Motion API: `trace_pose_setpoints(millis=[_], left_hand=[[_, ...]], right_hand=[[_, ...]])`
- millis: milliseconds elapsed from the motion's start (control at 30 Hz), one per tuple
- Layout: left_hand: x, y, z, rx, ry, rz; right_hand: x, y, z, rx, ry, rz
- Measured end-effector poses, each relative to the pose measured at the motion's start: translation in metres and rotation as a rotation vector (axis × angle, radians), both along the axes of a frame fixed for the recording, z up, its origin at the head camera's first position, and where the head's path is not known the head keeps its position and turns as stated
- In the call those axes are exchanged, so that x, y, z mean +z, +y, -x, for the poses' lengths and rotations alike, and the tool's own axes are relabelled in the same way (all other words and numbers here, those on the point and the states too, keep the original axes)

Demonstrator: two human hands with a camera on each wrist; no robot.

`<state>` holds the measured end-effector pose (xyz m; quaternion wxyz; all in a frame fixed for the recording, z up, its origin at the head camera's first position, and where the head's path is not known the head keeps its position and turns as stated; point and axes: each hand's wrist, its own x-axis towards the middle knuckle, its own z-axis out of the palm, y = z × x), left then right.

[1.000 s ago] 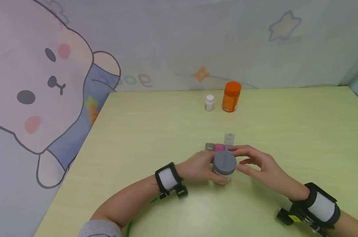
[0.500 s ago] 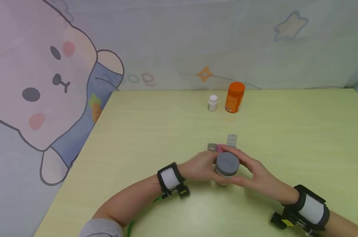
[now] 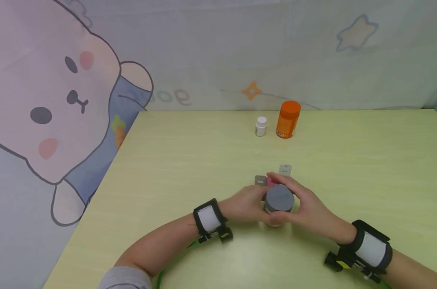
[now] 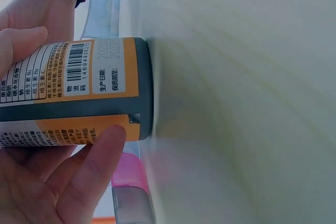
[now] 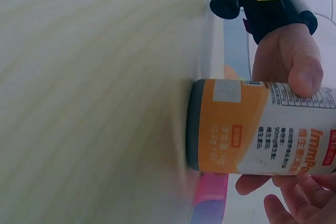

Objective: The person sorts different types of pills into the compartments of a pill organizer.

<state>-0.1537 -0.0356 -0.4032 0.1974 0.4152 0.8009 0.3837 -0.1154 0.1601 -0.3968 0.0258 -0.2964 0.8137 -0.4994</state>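
A supplement bottle [image 3: 279, 198] with a grey lid and an orange and white label stands upright at the table's middle front. My left hand [image 3: 241, 204] grips its body from the left, thumb in front. From the right, my right hand [image 3: 312, 208] curls round the lid, thumb at the front and fingers at the far side. Just behind the bottle lies a small pill organizer with a dark grey compartment [image 3: 260, 180], a pink compartment [image 3: 271, 182] and one raised clear flap [image 3: 285, 170]. The hands and bottle hide part of it.
At the back of the table [image 3: 189, 160] stand a small white bottle [image 3: 261, 127] and a larger orange bottle [image 3: 288, 119]. A printed cloth [image 3: 204, 52] hangs behind the table's far edge. A green cable [image 3: 160, 277] runs below my left forearm.
My right hand has moved left from beside the bottle and closed round its lid. My left hand keeps its grip on the body. The head view has shifted slightly.
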Motion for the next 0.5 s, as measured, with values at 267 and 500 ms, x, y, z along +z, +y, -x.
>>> trace_pose_setpoints(millis=[267,500], left_hand=[[0.001,0.003,0.000,0.022,-0.034,-0.005],[0.000,0.003,-0.002,0.038,-0.027,-0.003]], right_hand=[[0.002,0.018,0.003,-0.126,0.074,-0.015],[0.004,0.025,-0.002,-0.151,0.128,0.031]])
